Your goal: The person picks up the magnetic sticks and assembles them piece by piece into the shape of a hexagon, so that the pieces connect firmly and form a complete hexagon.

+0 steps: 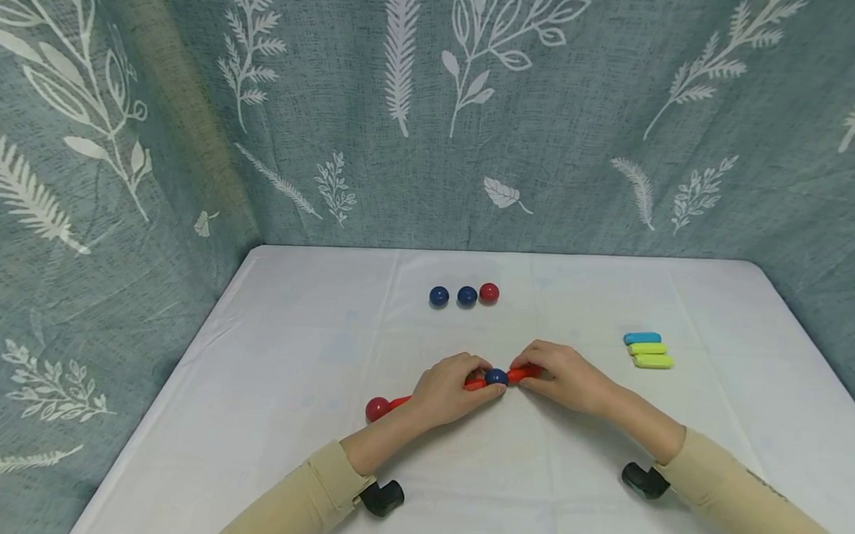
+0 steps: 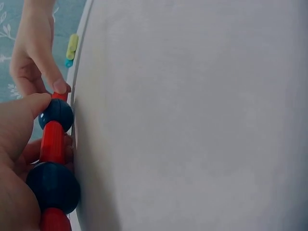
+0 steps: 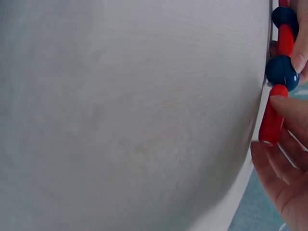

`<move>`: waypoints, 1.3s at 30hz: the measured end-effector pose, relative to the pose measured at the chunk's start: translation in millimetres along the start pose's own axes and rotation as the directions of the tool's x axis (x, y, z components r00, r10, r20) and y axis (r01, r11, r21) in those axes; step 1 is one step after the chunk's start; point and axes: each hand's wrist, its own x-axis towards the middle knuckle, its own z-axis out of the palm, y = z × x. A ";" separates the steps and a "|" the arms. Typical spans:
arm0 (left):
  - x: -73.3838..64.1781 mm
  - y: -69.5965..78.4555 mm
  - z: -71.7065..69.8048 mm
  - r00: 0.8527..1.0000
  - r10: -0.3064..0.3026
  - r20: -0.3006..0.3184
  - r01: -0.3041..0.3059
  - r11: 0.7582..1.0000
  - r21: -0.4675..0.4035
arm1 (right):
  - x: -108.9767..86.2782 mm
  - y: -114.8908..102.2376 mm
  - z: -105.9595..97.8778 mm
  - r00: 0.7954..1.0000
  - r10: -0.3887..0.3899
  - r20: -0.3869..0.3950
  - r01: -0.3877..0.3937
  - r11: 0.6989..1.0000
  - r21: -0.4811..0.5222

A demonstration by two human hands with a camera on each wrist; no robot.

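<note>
A chain of red rods and balls runs between my hands, low over the white table. Its left end is a red ball (image 1: 377,409). My left hand (image 1: 446,389) grips the chain, with the thumb against a blue ball (image 2: 56,115) and fingers behind the red rod (image 2: 52,142) beside it. Another blue ball (image 2: 54,187), nearer the left wrist, is hidden by that hand in the head view. My right hand (image 1: 567,376) pinches the end red rod (image 3: 272,117) between thumb and fingers. This rod meets the thumbed blue ball; its far end is free.
At the back of the white table (image 1: 313,310) lie two loose blue balls (image 1: 438,296) and a loose red ball (image 1: 489,293). On the right, a blue rod (image 1: 642,338) lies beside two yellow-green rods (image 1: 654,360). A patterned curtain (image 1: 430,188) hangs behind.
</note>
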 end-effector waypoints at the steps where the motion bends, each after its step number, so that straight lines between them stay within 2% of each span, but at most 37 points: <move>1: 0.7 0.1 -0.5 1.000 -0.003 0.006 0.003 1.000 0.005 | 0.0 0.3 0.5 1.000 -0.001 -0.001 0.001 1.000 0.003; 5: 5.6 4.7 -5.0 0.999 -0.028 0.025 0.027 1.000 0.015 | 0.7 1.2 2.2 1.000 -0.007 -0.018 0.007 1.000 0.020; 11: 12.6 10.0 -3.9 0.998 -0.035 0.050 0.037 0.998 -0.047 | 4.7 0.7 6.6 1.000 -0.002 -0.029 0.005 0.994 0.113; 17: 12.1 4.0 2.4 1.000 -0.008 0.020 0.011 0.993 -0.114 | 10.7 0.6 6.6 0.998 0.058 0.002 -0.057 0.980 0.190; 20: 10.9 1.9 3.6 1.000 -0.009 0.018 0.011 0.990 -0.137 | 16.5 4.5 3.4 0.995 0.102 -0.008 -0.098 0.970 0.221; 30: 9.8 1.2 6.6 1.000 -0.011 0.015 0.012 0.995 -0.098 | 58.5 21.4 -7.4 0.963 0.208 -0.169 -0.181 0.971 0.158; 39: 9.2 0.3 7.2 1.000 -0.014 0.009 0.015 0.996 -0.093 | 88.1 34.5 -6.1 0.954 0.243 -0.173 -0.226 0.968 0.111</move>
